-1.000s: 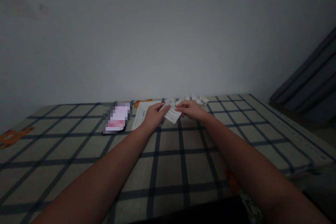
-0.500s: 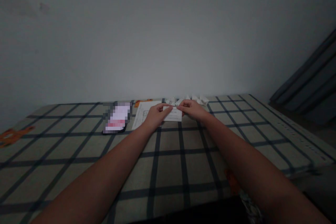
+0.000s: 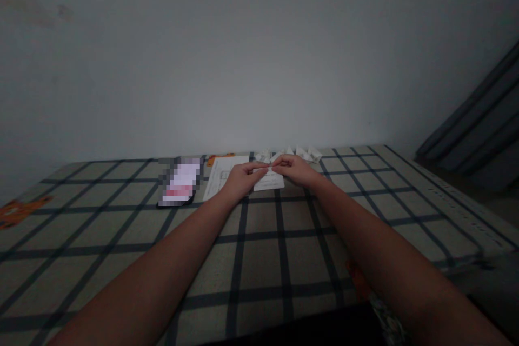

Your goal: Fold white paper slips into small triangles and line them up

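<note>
Between my two hands is a small sheet of printed white paper (image 3: 268, 181), its near edge facing me. My left hand (image 3: 244, 177) pinches its upper left part between thumb and fingers. On the other side my right hand (image 3: 295, 170) grips the upper edge, its fingertips almost meeting the left ones. The paper's far edge is hidden behind the fingers. Several folded white paper pieces (image 3: 300, 153) stand just behind my right hand. Partly under my left hand and wrist lies a larger printed sheet (image 3: 215, 179).
A phone (image 3: 179, 183) with a lit, blurred screen lies left of the sheets. The checked cloth (image 3: 259, 259) covers the surface up to a plain wall (image 3: 259, 54). A dark curtain (image 3: 482, 102) hangs at the right.
The small paper has tilted flatter, its near edge shifting slightly down and right. Both hands stay close together, their thumbs a little lower on it.
</note>
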Demonstrator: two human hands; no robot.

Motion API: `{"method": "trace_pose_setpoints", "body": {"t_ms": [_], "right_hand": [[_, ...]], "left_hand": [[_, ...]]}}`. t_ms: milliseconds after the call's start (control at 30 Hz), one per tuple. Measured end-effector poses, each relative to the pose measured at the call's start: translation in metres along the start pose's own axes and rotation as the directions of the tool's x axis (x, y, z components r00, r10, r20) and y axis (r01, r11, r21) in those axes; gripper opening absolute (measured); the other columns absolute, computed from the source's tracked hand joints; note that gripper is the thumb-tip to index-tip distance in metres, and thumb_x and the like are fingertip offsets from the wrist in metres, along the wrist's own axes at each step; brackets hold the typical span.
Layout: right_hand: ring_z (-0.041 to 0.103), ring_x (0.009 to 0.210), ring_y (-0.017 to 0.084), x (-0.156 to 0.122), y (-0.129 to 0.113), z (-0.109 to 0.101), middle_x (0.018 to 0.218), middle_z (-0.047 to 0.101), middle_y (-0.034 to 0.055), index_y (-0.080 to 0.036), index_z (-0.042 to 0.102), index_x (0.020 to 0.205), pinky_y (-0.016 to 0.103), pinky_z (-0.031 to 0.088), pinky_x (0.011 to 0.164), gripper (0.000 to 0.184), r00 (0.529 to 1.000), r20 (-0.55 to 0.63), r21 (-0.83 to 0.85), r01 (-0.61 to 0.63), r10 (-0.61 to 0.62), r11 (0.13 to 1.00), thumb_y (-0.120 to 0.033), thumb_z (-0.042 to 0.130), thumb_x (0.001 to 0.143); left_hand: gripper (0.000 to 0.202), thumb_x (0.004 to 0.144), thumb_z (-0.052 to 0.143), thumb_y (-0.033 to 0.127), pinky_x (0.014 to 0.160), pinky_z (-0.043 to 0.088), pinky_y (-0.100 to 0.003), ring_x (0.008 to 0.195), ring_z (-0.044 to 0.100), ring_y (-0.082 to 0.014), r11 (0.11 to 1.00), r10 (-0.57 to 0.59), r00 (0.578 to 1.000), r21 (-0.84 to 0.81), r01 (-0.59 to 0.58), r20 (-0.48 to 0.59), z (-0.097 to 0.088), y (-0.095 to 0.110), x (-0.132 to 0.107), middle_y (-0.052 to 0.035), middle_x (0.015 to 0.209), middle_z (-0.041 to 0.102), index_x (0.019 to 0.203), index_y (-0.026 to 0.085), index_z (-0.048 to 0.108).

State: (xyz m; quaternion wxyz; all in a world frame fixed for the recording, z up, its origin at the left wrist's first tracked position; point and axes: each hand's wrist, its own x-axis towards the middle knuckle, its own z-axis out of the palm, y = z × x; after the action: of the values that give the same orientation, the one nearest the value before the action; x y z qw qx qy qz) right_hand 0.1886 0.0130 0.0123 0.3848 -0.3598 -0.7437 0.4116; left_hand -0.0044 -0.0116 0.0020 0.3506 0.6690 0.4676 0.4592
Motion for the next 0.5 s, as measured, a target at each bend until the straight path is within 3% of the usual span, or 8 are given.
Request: {"method": "trace_pose_setpoints", "body": {"t_ms": [100, 267, 367, 500], "right_hand": [[0.051, 0.065, 0.011, -0.0002, 0.0004, 0.0010, 0.070, 0.057, 0.0001, -0.015, 0.060, 0.081, 0.023, 0.039, 0.061, 0.024, 1.000, 0.015, -0.030, 0.007, -0.006, 1.000, -0.037, 0.059, 0.073], [0.049, 0.065, 0.011, 0.0012, 0.0024, 0.0025, 0.069, 0.055, -0.0001, -0.014, 0.060, 0.080, 0.023, 0.037, 0.061, 0.025, 0.999, 0.022, -0.066, 0.038, -0.037, 0.997, -0.038, 0.058, 0.073], [0.048, 0.065, 0.011, 0.0010, 0.0005, 0.0018, 0.070, 0.054, 0.0000, -0.014, 0.058, 0.078, 0.023, 0.037, 0.061, 0.023, 0.999, -0.005, -0.073, 0.037, -0.037, 0.997, -0.036, 0.057, 0.072], [0.045, 0.062, 0.010, -0.0010, -0.0041, -0.0006, 0.067, 0.051, -0.0017, -0.015, 0.056, 0.076, 0.022, 0.035, 0.058, 0.018, 0.995, -0.095, -0.074, 0.003, -0.010, 0.997, -0.031, 0.055, 0.071]], "left_hand": [[0.040, 0.070, 0.061, 0.049, 0.049, 0.037, -0.022, 0.054, 0.054, -0.0122, 0.998, 0.035, 0.999, 0.055, -0.037, 0.035, -0.0015, 0.0039, -0.0020, -0.0043, 0.069, 0.068, 0.094, 0.018, 0.071], [0.039, 0.071, 0.061, 0.048, 0.042, 0.031, -0.021, 0.041, 0.043, -0.0091, 0.997, 0.004, 0.999, 0.078, -0.008, 0.051, -0.0020, 0.0075, -0.0040, 0.0002, 0.051, 0.059, 0.093, 0.018, 0.071], [0.039, 0.069, 0.063, 0.047, 0.042, 0.033, -0.021, 0.042, 0.045, -0.0088, 0.999, -0.037, 0.999, -0.030, 0.038, 0.026, 0.0000, 0.0043, -0.0012, -0.0002, 0.054, 0.060, 0.092, 0.017, 0.070], [0.036, 0.065, 0.068, 0.043, 0.054, 0.045, -0.024, 0.057, 0.056, -0.0122, 0.958, -0.100, 0.995, -0.270, 0.091, -0.020, 0.0019, 0.0003, 0.0048, -0.0056, 0.072, 0.067, 0.087, 0.014, 0.070]]}}
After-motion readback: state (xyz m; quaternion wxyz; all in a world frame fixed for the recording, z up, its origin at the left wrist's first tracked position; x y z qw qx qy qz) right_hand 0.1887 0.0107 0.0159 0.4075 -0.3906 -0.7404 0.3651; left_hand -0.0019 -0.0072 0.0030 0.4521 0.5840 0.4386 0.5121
